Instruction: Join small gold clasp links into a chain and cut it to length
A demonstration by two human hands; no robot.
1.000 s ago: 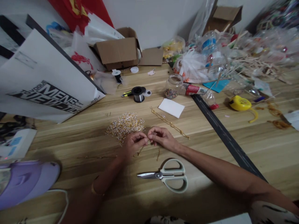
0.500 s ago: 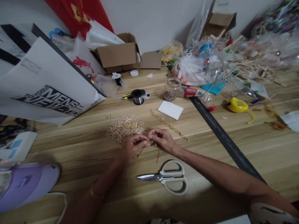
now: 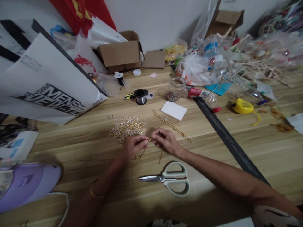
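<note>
My left hand (image 3: 135, 146) pinches a small gold chain (image 3: 141, 155), whose loose part hangs below the fingers to the table. Close on its right, my right hand (image 3: 165, 141) is closed in a pinch at the same small gold piece; what lies between its fingertips is too small to make out. Just behind the left hand lies a pile of gold and silver chain links (image 3: 126, 126). A longer gold chain (image 3: 174, 126) stretches out behind the right hand, and a short chain piece (image 3: 160, 157) lies below it. Scissors (image 3: 165, 178) with pale handles rest nearer to me, blades pointing left.
Behind the hands are a wire spool (image 3: 140, 97), a white card (image 3: 173, 110) and a jar of beads (image 3: 175, 90). A yellow tape measure (image 3: 243, 106) sits right, past a dark strip (image 3: 227, 138). A paper bag (image 3: 54, 85) and a purple appliance (image 3: 30, 186) stand left.
The fingertips of both hands have drawn slightly apart, with the small gold piece still at the left fingertips. The things on the table lie as before; the view has shifted a little.
</note>
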